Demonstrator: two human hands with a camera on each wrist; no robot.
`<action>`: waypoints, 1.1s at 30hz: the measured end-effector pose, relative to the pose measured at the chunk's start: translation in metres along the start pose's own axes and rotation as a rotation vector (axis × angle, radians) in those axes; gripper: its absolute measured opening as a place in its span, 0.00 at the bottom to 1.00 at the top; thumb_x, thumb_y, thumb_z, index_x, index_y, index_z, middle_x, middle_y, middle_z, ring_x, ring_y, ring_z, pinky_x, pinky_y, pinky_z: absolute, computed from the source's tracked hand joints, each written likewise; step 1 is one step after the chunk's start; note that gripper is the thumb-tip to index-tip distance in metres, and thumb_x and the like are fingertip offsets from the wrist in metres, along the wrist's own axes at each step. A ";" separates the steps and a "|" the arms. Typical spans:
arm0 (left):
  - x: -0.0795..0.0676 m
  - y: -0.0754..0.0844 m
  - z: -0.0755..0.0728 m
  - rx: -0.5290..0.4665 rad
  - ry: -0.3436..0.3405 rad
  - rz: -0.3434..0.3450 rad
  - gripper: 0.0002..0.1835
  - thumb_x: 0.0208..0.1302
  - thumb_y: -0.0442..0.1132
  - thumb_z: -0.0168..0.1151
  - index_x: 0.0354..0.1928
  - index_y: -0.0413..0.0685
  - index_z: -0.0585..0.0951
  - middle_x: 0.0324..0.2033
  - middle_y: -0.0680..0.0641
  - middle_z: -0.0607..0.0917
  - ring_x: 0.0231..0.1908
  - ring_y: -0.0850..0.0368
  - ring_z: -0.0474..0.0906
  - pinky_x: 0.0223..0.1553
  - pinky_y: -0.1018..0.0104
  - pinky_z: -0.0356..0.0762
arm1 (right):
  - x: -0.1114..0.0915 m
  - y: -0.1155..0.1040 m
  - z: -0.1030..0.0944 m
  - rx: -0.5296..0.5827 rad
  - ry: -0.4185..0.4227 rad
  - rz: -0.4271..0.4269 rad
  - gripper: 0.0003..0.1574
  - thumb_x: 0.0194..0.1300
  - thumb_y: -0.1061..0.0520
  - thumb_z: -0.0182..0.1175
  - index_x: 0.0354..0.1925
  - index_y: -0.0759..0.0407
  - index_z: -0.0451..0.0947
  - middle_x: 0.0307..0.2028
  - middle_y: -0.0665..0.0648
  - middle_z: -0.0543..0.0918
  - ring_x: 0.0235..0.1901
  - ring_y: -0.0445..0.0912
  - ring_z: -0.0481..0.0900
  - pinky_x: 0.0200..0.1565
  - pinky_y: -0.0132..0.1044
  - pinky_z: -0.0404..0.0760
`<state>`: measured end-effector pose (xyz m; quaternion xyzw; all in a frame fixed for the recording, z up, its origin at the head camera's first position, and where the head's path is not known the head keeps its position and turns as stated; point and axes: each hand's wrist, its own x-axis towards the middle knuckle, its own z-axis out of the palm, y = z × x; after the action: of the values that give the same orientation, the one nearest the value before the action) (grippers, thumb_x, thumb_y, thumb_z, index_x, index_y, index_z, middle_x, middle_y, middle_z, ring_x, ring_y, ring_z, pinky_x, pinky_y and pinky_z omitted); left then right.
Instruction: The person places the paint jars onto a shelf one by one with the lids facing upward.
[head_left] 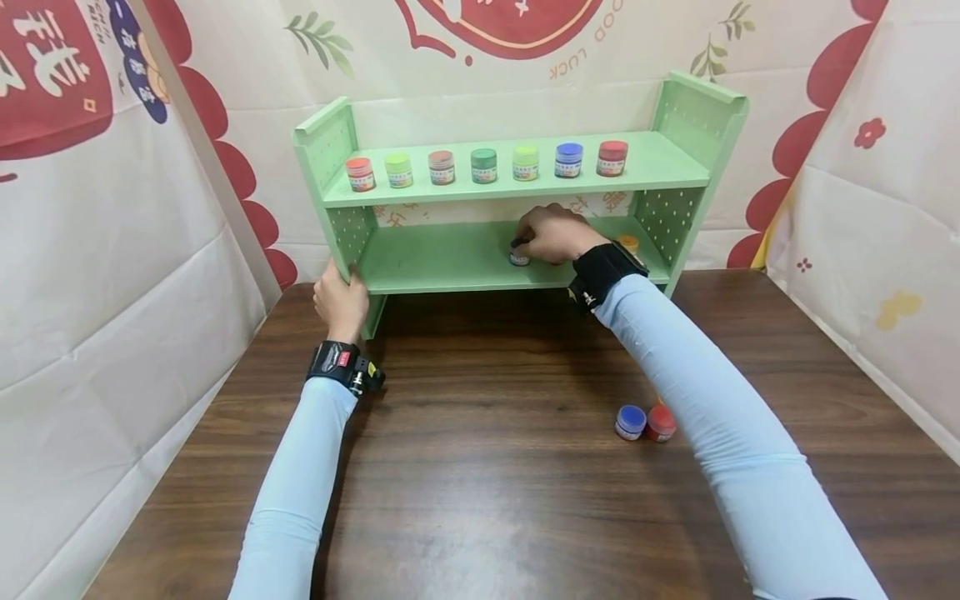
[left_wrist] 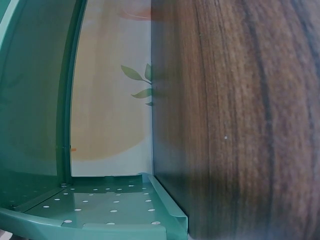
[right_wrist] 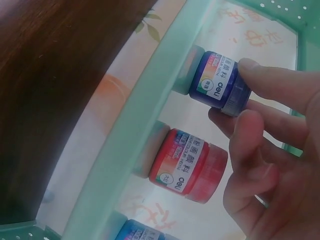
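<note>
Fingertips (right_wrist: 260,75) of right hand (head_left: 553,235) pinch small dark-blue paint jar (right_wrist: 220,82) on lower shelf, frame centre. Jar looks light, rigid, smooth-sided; lid rim likely best hold. Left hand (head_left: 341,302) grips green rack (head_left: 330,154) side panel. Red jar (right_wrist: 187,165) close beside; upper shelf crowds overhead. Two jars (head_left: 645,422) on table (head_left: 480,467), lower right.

The right hand (right_wrist: 280,165) pinches a dark blue paint jar (right_wrist: 220,85) between its fingertips (right_wrist: 250,67), against the edge of a green shelf board (right_wrist: 145,125). Just below the fingers sits a red jar (right_wrist: 187,165); lower still, 1 more blue jar (right_wrist: 142,231) peeks in. Brown wood (right_wrist: 55,75) fills the far side.
</note>
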<state>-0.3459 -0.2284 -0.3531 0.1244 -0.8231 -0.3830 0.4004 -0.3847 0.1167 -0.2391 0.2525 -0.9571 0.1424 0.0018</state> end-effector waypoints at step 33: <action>-0.001 0.000 -0.002 0.001 0.001 0.009 0.06 0.70 0.38 0.55 0.39 0.44 0.78 0.44 0.36 0.90 0.46 0.30 0.85 0.43 0.36 0.76 | -0.041 0.018 -0.016 0.022 0.135 -0.079 0.31 0.69 0.48 0.66 0.66 0.58 0.77 0.62 0.64 0.83 0.64 0.61 0.78 0.62 0.57 0.75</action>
<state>-0.3443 -0.2289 -0.3529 0.1211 -0.8238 -0.3806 0.4022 -0.3583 0.1558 -0.2318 0.2800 -0.9424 0.1693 0.0694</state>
